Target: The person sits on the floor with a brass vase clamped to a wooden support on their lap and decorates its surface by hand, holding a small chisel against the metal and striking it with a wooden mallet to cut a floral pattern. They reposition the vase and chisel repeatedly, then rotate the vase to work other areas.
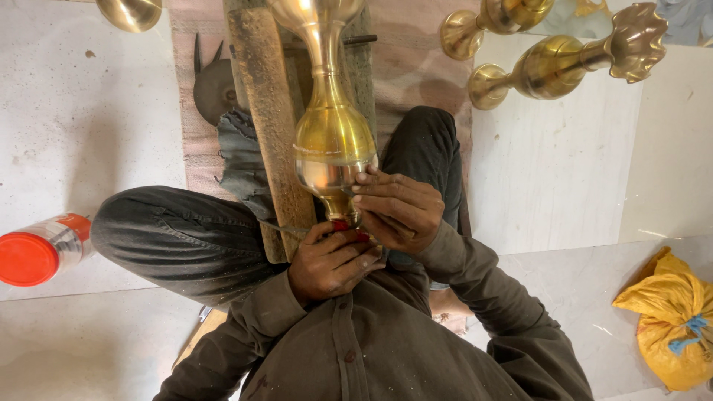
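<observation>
Both of our hands meet at the narrow lower end of the tall brass vessel (332, 141), which lies lengthwise away from us along a worn wooden block (271, 134) between our knees. Our right hand (397, 208) is curled closed around the vessel's neck just below the bulb, fingers wrapped over the top. Our left hand (334, 260) is closed around a small red-handled tool (343, 226) pressed against the vessel's very end; what kind of tool it is we cannot tell, since our fingers hide most of it.

Judging from the surface, we read the work as partly done: the upper bulb shows a warm yellow polish, while the band nearest our hands looks paler and greyer, so that lower section seems to be what is left.

Room to move is tight close in. Our dark-trousered legs (178, 238) hem the block on both sides, and a dark cloth (241, 160) lies bunched against the block's left edge. Farther out the pale floor (89, 126) opens up. Two finished brass pieces (553, 67) lie well apart at upper right, a yellow sack (672, 315) sits at lower right, and a red-lidded jar (37, 252) lies on its side at the left, just beside our left knee.
</observation>
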Motion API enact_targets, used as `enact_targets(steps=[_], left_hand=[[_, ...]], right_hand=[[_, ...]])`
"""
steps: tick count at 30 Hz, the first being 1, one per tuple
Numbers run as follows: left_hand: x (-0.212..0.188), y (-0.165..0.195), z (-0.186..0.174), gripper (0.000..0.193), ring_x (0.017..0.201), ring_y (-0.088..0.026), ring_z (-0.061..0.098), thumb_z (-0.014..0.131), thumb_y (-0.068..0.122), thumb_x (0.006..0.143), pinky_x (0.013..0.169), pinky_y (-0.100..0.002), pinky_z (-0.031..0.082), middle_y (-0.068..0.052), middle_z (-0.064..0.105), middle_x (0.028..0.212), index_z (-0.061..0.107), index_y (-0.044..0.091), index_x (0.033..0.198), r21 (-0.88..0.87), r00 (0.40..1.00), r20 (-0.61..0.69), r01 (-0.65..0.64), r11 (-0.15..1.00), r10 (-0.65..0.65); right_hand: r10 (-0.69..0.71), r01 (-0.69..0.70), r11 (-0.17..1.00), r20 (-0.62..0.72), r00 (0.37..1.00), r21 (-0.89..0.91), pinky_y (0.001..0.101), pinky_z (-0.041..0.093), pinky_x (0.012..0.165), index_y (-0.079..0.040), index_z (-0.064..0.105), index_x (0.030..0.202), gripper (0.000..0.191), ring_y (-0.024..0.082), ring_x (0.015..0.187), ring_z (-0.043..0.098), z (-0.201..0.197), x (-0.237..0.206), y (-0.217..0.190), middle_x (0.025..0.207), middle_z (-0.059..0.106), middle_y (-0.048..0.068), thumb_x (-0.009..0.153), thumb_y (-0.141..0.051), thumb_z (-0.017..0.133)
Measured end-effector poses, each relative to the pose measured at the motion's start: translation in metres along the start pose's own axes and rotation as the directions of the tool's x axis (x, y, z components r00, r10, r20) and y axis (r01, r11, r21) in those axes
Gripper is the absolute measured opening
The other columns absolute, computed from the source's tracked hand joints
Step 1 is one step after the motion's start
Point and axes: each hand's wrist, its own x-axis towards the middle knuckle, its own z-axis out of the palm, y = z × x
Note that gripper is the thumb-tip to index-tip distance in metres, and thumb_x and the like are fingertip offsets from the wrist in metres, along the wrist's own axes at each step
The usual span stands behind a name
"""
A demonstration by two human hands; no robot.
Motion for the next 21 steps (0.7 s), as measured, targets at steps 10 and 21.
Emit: enact_targets(steps=[10,21], left_hand=[[-0.003,0.000,0.000,0.023,0.103,-0.017,0.070,0.086,0.030,0.091,0.100,-0.041,0.047,0.000,0.076,0.101,0.076,0.015,0.107,0.022,1.000,0.014,0.004,1.000,-0.005],[0.008,0.003,-0.011,0.034,0.106,-0.022,0.070,0.084,0.037,0.089,0.095,-0.043,0.053,-0.005,0.075,0.108,0.075,0.010,0.109,-0.018,1.000,0.026,0.001,1.000,0.000]], right_hand=[[-0.067,0.067,0.998,-0.008,0.998,-0.016,0.0440,0.061,0.102,0.000,0.075,0.102,0.018,0.030,0.109,0.074,0.005,-0.007,0.004,0.101,0.076,0.015,0.085,-0.001,0.084],[-0.043,0.043,0.997,0.009,0.999,0.060,0.0430,0.064,0.098,0.000,0.074,0.101,0.016,0.029,0.107,0.076,-0.001,-0.011,0.007,0.103,0.076,0.018,0.088,-0.004,0.082]])
